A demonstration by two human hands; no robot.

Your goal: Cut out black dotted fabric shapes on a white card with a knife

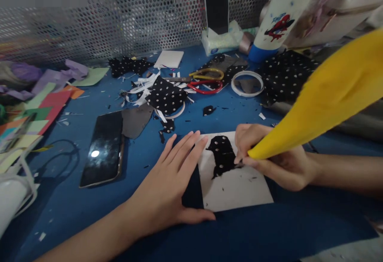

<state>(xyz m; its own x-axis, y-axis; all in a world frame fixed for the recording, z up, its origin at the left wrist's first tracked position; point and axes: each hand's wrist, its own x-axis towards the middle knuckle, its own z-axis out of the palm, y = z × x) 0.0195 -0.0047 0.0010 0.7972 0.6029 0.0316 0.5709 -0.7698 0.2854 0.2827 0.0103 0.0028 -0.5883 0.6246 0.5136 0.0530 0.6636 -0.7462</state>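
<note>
A white paper square (242,192) lies on the blue table, with a black white-dotted cutout (223,156) on it. My left hand (170,182) lies flat with fingers spread, fingertips and thumb at the paper's left edge. Over the paper's right side, my right hand (269,156) is closed around the narrow tip of a long yellow object (326,94) that widens toward the upper right. Its thumb and index finger meet near the cutout's right edge, and the very tip is hidden by the fingers. Small dark scraps lie on the paper.
A phone (103,150) lies left of my left hand. Behind are scissors (206,80), dotted fabric (167,94), a tape ring (247,83), white scraps and a bottle (281,18). Colored papers (54,102) and a white cable (28,174) are at the left. A perforated metal panel (134,14) stands behind.
</note>
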